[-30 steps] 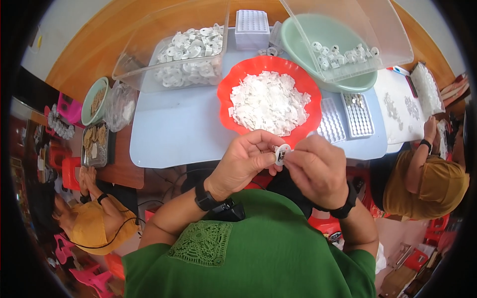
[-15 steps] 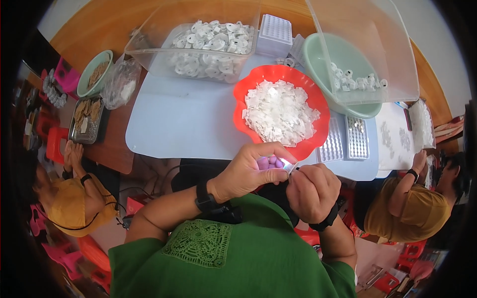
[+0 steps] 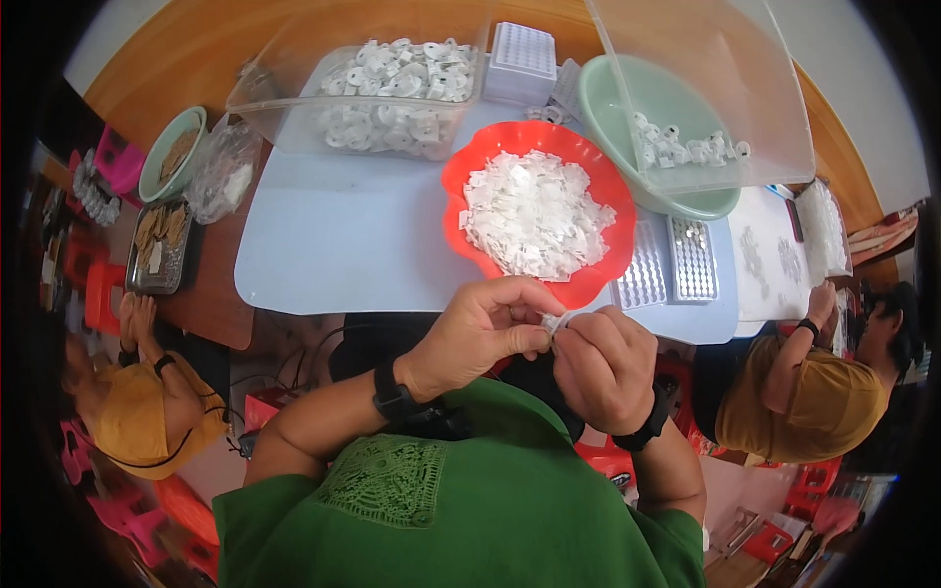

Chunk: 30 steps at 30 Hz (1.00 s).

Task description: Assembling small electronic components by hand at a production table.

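Note:
My left hand (image 3: 485, 331) and my right hand (image 3: 610, 374) meet just in front of the red bowl. Between their fingertips is a small white plastic piece (image 3: 555, 320), pinched from both sides and partly covered by the fingers. The left thumb and forefinger close on it, while the right fingers are curled in against it. Just beyond my hands, the wavy-rimmed red bowl (image 3: 456, 227) holds a heap of small, flat, whitish translucent pieces (image 3: 537, 211).
A clear bin (image 3: 284, 106) of round white plastic parts stands at the back left. Behind the bowl on the right, a clear box (image 3: 720, 108) leans over a green basin (image 3: 610, 118). Two trays (image 3: 694, 257) of small round pieces lie right. People (image 3: 147, 402) sit on both sides.
The bright glow and purple tint at my left fingers are gone. My fingers have drawn closer around the white piece. The whole table has shifted slightly left in view.

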Available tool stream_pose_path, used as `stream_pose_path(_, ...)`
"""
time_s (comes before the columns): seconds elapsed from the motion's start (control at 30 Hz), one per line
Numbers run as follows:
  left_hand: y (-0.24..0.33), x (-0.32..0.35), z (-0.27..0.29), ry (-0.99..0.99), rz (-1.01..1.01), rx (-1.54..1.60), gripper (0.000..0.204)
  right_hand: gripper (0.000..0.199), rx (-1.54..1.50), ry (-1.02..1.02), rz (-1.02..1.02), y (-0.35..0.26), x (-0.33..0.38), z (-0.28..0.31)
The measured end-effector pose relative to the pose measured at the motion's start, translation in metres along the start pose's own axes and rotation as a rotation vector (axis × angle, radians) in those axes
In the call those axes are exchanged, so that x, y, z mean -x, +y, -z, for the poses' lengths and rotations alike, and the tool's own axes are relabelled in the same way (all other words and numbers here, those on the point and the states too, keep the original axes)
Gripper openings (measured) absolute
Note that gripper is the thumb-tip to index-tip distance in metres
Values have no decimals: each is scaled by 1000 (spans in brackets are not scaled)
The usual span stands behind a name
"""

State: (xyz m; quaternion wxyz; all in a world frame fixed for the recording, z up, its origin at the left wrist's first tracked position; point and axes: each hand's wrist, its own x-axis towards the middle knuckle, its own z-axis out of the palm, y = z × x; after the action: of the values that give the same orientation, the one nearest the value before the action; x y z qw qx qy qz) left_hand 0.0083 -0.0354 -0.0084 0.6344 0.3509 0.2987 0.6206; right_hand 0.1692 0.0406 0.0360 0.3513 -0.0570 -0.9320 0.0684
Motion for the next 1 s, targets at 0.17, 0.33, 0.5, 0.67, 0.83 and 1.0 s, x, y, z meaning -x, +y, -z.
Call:
stream_pose_path(0.17, 9, -2, 12, 61, 14, -28, 25, 17, -176, 103, -211, 18, -5, 3)
stream_pose_path(0.33, 31, -5, 43, 229, -101, 129, 36, 4, -116, -80, -558, 65, -8, 9)
stream_pose_path(0.5, 42, -1, 59, 217, -188, 236, 31, 6, 4, -429, -435, 93, -22, -22)
stream_pose_path(0.67, 39, 6, 69, 225, -162, 274, 30, 16, 29, -674, -505, 117, -42, -44)
stream_pose_path(0.83, 37, 8, 68, 222, -100, 309, 29, 20, 62, -759, -431, 128, -49, -59)
stream_pose_path(1.0, 36, 6, 64, 230, -55, 285, 33, 17, 111, -780, -397, 139, -46, -61)
